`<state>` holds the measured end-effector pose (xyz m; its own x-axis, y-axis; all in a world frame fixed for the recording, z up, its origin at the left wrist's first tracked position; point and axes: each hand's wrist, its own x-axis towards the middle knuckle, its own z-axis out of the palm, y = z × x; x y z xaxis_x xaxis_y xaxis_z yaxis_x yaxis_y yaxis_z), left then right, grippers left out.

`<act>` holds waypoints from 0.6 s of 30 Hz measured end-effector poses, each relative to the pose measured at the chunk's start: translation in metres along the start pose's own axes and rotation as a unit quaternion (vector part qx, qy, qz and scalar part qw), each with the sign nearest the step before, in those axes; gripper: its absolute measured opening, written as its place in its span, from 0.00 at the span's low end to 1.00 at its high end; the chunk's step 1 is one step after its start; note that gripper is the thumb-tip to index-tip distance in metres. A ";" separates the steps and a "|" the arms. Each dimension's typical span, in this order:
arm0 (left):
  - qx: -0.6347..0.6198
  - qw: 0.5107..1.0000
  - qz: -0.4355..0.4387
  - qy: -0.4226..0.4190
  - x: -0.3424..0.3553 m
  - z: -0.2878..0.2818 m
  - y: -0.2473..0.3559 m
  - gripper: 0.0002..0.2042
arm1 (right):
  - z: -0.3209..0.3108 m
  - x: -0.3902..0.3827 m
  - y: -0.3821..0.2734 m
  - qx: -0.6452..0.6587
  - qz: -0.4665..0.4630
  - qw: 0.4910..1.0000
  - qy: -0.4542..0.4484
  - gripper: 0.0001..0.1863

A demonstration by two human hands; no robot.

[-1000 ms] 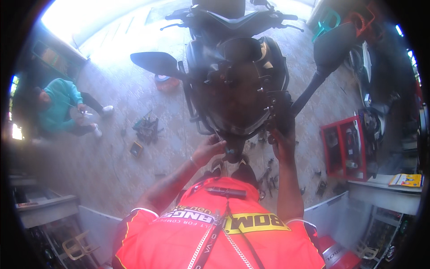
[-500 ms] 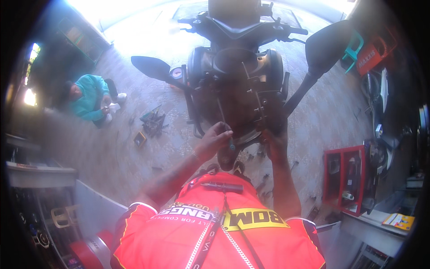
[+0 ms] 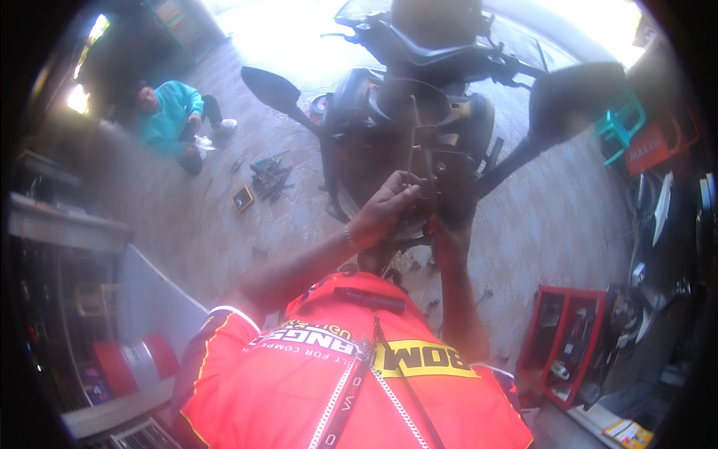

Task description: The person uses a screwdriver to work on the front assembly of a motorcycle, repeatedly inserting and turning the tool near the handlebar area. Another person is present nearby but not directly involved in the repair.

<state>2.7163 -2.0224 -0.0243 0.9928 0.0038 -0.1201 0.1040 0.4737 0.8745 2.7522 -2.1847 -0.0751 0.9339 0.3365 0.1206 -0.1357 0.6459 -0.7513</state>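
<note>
A dark scooter or motorbike [image 3: 351, 112] fills the upper middle, with handlebars, mirrors and a dark front section studded with small fittings. My left hand [image 3: 393, 198] is closed in a pinch on a thin rod-like piece [image 3: 413, 127], which points up along the dark front section; its lower end is hidden by my fingers. My right hand [image 3: 445, 239] is lower and to the right, fingers curled at the underside of the dark section, beside my left hand. What it grips is too shadowed to make out.
At the upper left a person [image 3: 168, 116] in teal sits low, near small loose parts [image 3: 269, 179] on the floor. At right are a teal chair [image 3: 621, 123], a red stand [image 3: 647, 146], a red rack [image 3: 561, 344] and another bike [image 3: 651, 224]. A counter [image 3: 67, 224] runs along the left.
My left hand has moved up and right along the front section with the thin piece. The view has shifted, and the teal piece seen below my left fingers earlier no longer shows.
</note>
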 end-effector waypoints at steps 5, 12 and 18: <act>0.016 1.000 0.006 -0.013 -0.039 0.001 0.021 0.14 | 0.038 -0.032 -0.002 -0.047 0.012 0.998 -0.035 0.50; -0.012 0.997 0.028 -0.071 -0.101 0.001 0.044 0.20 | 0.110 -0.078 -0.007 -0.083 -0.026 0.996 -0.006 0.51; -0.010 0.999 0.014 -0.051 -0.114 -0.001 0.055 0.20 | 0.129 -0.087 -0.013 -0.132 -0.005 0.991 -0.008 0.48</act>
<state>2.6087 -1.9957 0.0372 0.9963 -0.0717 -0.0473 0.0766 0.4916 0.8675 2.6301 -2.1339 0.0079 0.9291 0.3430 0.1380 -0.0326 0.4479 -0.8935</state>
